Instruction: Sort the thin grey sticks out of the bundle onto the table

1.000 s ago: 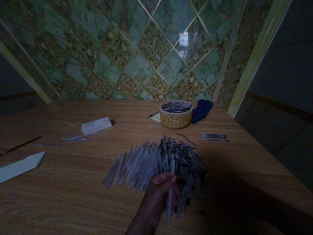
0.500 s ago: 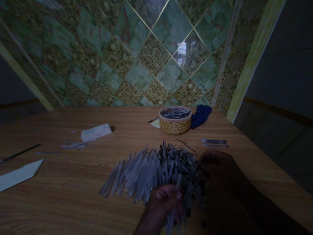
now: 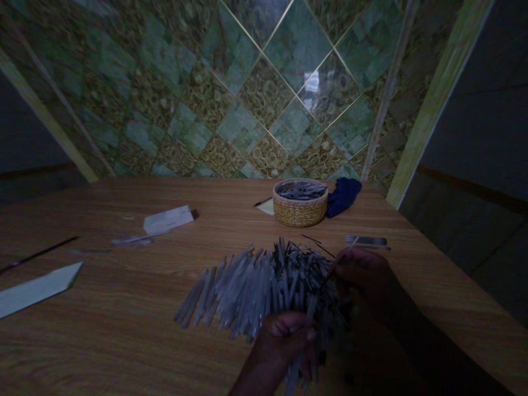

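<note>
Near the bottom middle, my left hand (image 3: 284,341) is closed on a narrow translucent plastic sleeve (image 3: 312,308), whose top end sticks up past the thumb. To its right, my right hand (image 3: 363,272) pinches a thin stick (image 3: 331,271), pale at the upper end and dark at the lower. The stick slants down toward the sleeve's top; in the dim light I cannot tell whether they touch. Behind and under my hands spreads a heap of similar translucent sleeves (image 3: 243,289), with many thin dark sticks (image 3: 295,269) mixed in on its right side.
Behind the heap stands a round woven basket (image 3: 300,213) full of slim pieces, beside a dark blue cloth (image 3: 344,196). Slim packed pieces (image 3: 366,240) lie at the right. A white box (image 3: 169,219), a long dark rod (image 3: 39,254) and a pale flat strip (image 3: 39,289) lie left.
The view has shifted slightly, moving everything a little to the right. My right hand has raised the thin stick into clearer sight, its lower end close to the sleeve in my left hand.
</note>
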`<state>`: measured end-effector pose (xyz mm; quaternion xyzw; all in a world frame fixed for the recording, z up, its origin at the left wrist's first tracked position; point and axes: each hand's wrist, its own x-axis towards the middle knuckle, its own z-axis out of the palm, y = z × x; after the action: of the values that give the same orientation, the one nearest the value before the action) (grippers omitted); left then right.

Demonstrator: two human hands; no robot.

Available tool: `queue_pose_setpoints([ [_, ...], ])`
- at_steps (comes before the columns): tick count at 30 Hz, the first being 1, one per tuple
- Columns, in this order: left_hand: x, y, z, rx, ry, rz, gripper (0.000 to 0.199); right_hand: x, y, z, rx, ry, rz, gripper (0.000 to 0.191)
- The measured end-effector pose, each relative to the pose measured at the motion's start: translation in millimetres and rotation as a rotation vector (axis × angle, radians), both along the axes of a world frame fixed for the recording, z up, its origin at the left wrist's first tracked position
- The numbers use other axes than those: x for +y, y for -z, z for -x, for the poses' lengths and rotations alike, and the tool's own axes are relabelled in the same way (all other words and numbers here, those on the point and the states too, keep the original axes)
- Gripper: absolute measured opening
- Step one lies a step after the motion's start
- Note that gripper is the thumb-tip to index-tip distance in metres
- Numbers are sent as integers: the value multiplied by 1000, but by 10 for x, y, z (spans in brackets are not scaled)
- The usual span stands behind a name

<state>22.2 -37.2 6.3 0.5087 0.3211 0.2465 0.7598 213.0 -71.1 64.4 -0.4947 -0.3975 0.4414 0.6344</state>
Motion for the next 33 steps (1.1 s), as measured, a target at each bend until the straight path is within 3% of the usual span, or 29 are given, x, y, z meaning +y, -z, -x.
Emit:
queue_pose_setpoints([
  [12,32,74,-3,2,11,2,36,21,-1,-49,43,40,-6,13],
  [20,21,63,7,18,35,-24,34,1,34,-17,-29,-77,64,10],
  [29,55,161,-6,13,42,-32,38,9,28,88,-36,-78,115,11],
  [33,59,166,5,-22,45,-28,37,15,113,132,-90,-214,153,19],
])
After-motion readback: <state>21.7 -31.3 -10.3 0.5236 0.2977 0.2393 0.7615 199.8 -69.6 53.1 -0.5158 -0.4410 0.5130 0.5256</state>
